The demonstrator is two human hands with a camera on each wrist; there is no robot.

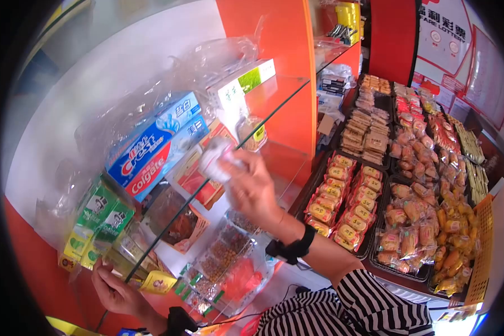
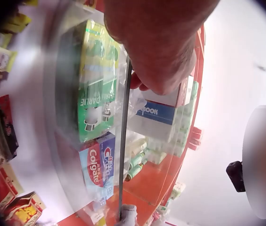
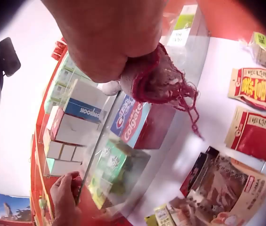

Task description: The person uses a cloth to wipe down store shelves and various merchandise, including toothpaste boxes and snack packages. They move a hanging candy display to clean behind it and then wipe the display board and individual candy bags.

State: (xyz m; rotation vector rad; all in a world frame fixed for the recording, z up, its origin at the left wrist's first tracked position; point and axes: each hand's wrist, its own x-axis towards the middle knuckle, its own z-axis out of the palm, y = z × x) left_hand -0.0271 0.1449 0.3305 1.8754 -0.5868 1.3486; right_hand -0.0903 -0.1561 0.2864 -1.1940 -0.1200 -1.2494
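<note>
My right hand [image 1: 253,187] grips a crumpled white knitted glove [image 1: 217,159] at the front edge of the glass shelf [image 1: 266,119]. The right wrist view shows the glove's frayed dark red cuff [image 3: 159,77], with loose threads hanging down. Lower left, my left hand [image 1: 120,294] holds the same shelf's edge, its fingers [image 2: 140,84] bent at the glass. Behind the edge stand Crest and Colgate toothpaste boxes [image 1: 154,148]. Green and yellow Darlie boxes [image 1: 98,218] stand nearest my left hand.
Clear plastic wrap [image 1: 145,95] lies over the boxes, and a white and green box [image 1: 243,84] stands farther right. Bagged snacks [image 1: 224,252] sit below the glass. Past the orange panel [image 1: 288,112], black trays of wrapped pastries [image 1: 353,207] cover a counter beside a yellow basket [image 1: 481,249].
</note>
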